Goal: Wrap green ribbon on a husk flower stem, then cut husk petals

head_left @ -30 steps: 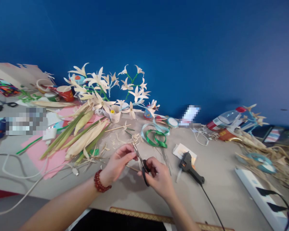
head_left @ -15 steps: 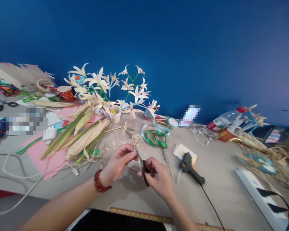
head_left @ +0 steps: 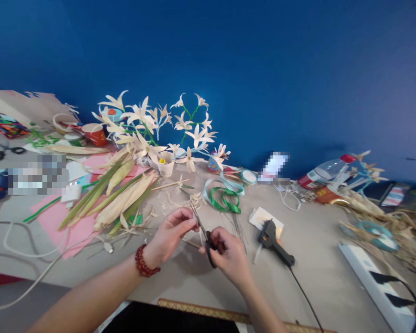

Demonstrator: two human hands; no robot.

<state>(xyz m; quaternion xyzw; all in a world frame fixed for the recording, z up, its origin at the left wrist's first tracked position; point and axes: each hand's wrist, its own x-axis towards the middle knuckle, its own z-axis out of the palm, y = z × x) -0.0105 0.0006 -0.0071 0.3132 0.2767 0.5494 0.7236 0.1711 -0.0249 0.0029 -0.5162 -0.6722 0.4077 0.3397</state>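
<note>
My right hand (head_left: 229,254) grips a pair of black-handled scissors (head_left: 208,240), with the blades pointing up and away from me. My left hand (head_left: 175,233), a red bead bracelet (head_left: 146,262) on its wrist, is closed in a pinch right beside the blades. What sits between its fingertips is too small to make out; a thin pale strip hangs near the scissors. Just beyond the hands lie scraps of husk (head_left: 169,201) and loops of green ribbon (head_left: 225,199).
Corn husks (head_left: 125,203) lie on pink paper at left, behind a white cable (head_left: 38,252). Husk flowers (head_left: 147,148) stand in cups at the back. A glue gun (head_left: 272,240) rests right of my hands. Farther right are a power strip (head_left: 370,282) and a bottle (head_left: 324,171).
Almost nothing differs. The scissor handles in my right hand have shifted very slightly; my left hand stays in place.
</note>
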